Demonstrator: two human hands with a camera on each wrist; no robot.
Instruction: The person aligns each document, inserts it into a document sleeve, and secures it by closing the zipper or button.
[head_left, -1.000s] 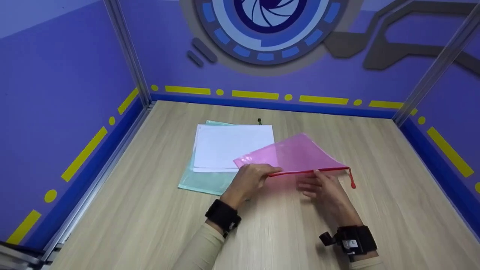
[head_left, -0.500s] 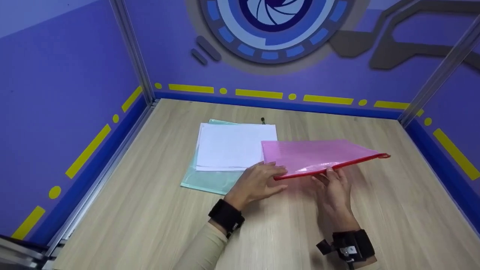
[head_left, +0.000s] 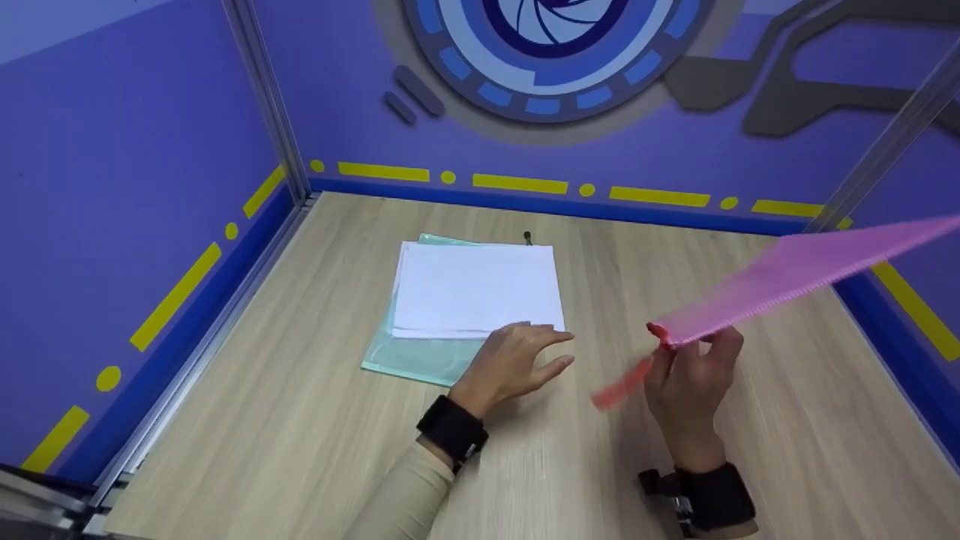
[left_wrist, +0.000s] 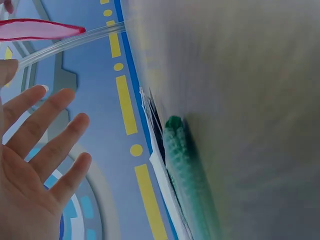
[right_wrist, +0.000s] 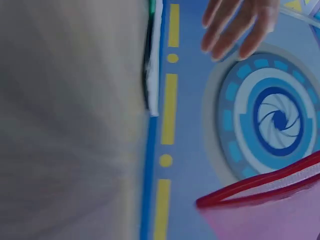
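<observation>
My right hand (head_left: 688,394) grips a translucent pink zip pouch (head_left: 795,274) at its red-zipped end, raised above the right side of the table. The pouch tilts up to the right and runs past the head view's edge. A blurred red strip (head_left: 621,385) hangs beside the fingers. In the right wrist view, the pouch's red zip edges (right_wrist: 250,187) stand apart at the mouth. My left hand (head_left: 506,366) holds nothing, its fingers extended and spread near the white paper (head_left: 472,285). That paper lies on a pale green pouch (head_left: 427,356).
A light wood-grain table (head_left: 285,405) carries everything. Blue-purple printed panels (head_left: 135,195) with metal corner posts (head_left: 266,97) enclose the back and sides. A small dark tab (head_left: 528,238) pokes out behind the paper.
The pink pouch has swung off the paper, up and to the right, in my right hand. My left hand has let go of its zip edge and stays near the paper.
</observation>
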